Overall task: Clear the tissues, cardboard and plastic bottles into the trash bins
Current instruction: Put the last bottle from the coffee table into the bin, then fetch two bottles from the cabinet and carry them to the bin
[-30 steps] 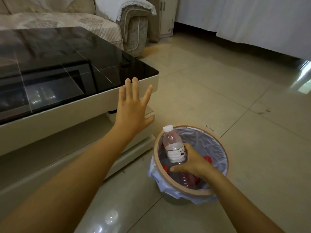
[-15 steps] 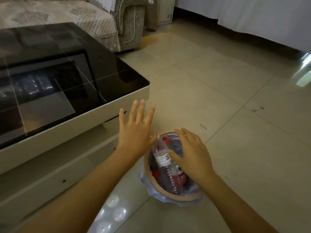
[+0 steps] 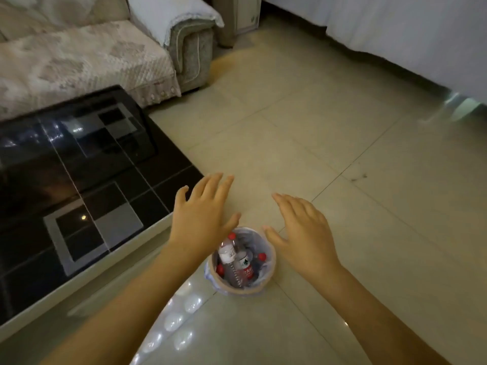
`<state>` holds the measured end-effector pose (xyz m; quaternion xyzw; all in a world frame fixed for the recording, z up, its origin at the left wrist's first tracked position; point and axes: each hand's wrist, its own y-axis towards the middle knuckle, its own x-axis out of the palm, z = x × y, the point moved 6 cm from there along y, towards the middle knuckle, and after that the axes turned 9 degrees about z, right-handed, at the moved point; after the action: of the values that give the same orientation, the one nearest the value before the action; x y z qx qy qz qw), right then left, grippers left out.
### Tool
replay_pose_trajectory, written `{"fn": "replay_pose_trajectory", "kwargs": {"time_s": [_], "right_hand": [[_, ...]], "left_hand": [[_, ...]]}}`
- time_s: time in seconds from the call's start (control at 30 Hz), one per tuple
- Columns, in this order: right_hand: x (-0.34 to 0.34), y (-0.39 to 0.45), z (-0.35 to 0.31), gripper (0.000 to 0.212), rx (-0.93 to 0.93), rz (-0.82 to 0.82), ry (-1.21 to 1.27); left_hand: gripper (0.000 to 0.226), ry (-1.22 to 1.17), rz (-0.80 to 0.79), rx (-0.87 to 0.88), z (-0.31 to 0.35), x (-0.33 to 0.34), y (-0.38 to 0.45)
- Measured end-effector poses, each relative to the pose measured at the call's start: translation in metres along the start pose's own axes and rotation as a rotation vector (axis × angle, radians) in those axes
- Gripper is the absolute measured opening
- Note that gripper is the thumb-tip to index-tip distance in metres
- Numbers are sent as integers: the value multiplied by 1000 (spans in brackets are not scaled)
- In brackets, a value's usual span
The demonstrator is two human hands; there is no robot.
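Observation:
A small round trash bin (image 3: 270, 270) with a tan rim and a pale plastic liner stands on the tiled floor beside the table's corner. Inside it lie several clear plastic bottles (image 3: 237, 264) with red caps and white or red labels. My left hand (image 3: 203, 217) hovers flat above the bin's left side, fingers spread, holding nothing. My right hand (image 3: 303, 233) hovers above the bin's right side, also spread and empty. Neither hand touches the bin or the bottles.
A low coffee table (image 3: 87, 180) with a glossy black glass top and cream frame fills the left. A patterned sofa (image 3: 87, 56) stands behind it. A white curtain (image 3: 395, 30) hangs at the back right above beige floor tiles (image 3: 342, 159).
My right hand let go of the bottle, which now lies in the bin, and lifted away with fingers spread. The view rose and pulled back, showing the sofa.

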<state>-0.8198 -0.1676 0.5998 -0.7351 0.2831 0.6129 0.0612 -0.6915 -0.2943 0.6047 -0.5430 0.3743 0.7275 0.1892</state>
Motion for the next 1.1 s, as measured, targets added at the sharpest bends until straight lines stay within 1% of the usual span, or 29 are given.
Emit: {"fn": "replay_pose_trajectory", "kwargs": {"time_s": [0.1, 0.27, 0.4, 0.57, 0.7, 0.83, 0.97, 1.1], "right_hand": [[-88, 4, 5, 64, -29, 7, -32], [-216, -6, 24, 62, -32, 23, -26], [-294, -32, 42, 62, -8, 30, -7], [-369, -66, 56, 64, 33, 36, 25], [-409, -89, 65, 65, 107, 90, 90], [-427, -104, 83, 63, 218, 184, 156], [-438, -95, 101, 64, 293, 227, 162], [-451, -68, 110, 63, 323, 284, 183]], "left_hand": [[64, -43, 27, -1, 40, -78, 19], [59, -118, 15, 36, 111, -178, 29], [58, -178, 36, 69, 165, -245, 26], [59, -214, 15, 104, 219, -304, 16], [59, -240, 20, 103, 251, -330, 3], [58, -257, 35, 103, 261, -342, 2], [57, -224, 68, 154, 264, -355, 29], [57, -242, 91, 155, 260, -360, 63]]}}
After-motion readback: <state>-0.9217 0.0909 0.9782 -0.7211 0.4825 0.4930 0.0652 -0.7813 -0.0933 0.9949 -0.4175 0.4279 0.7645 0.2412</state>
